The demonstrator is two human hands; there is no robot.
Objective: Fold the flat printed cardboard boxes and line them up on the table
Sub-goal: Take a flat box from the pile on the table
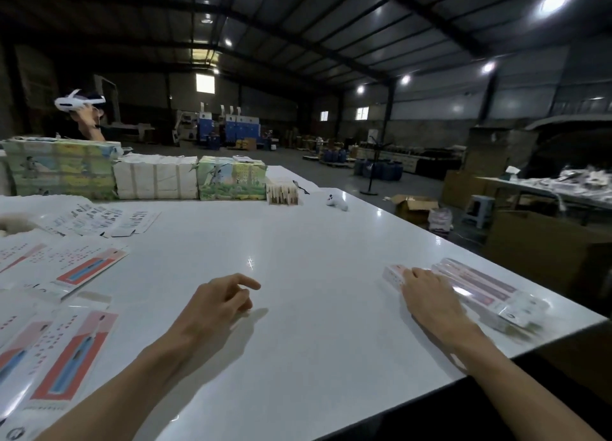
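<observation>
While the right hand (427, 291) lies flat on a folded box (392, 275), fingers straight and pressing down rather than curled round it, the left hand (220, 300) hovers over the bare middle of the table (298, 242), fingers loosely bent, index forward, holding nothing. Folded pieces form a short row (480, 288) at the right, side by side and touching. The pressed box sits at the row's inner end, and the flat palm probably serves to square it against its neighbour. Flat boxes (76, 348) lie in overlapping stacks along the left, well apart from the row. This layout suggests that blanks are drawn from one side and finished pieces set down at the other. Bundles (228, 179) stand along the far side.

Edges and room: the row's outer end lies just beside the table's right edge and is blurred there, so whether anything overhangs cannot be told. A push toward that side could slide a piece off. Wide open surface lies between the hands and beyond them, so the row can grow inward. The left hand has a free path to the stacks.
</observation>
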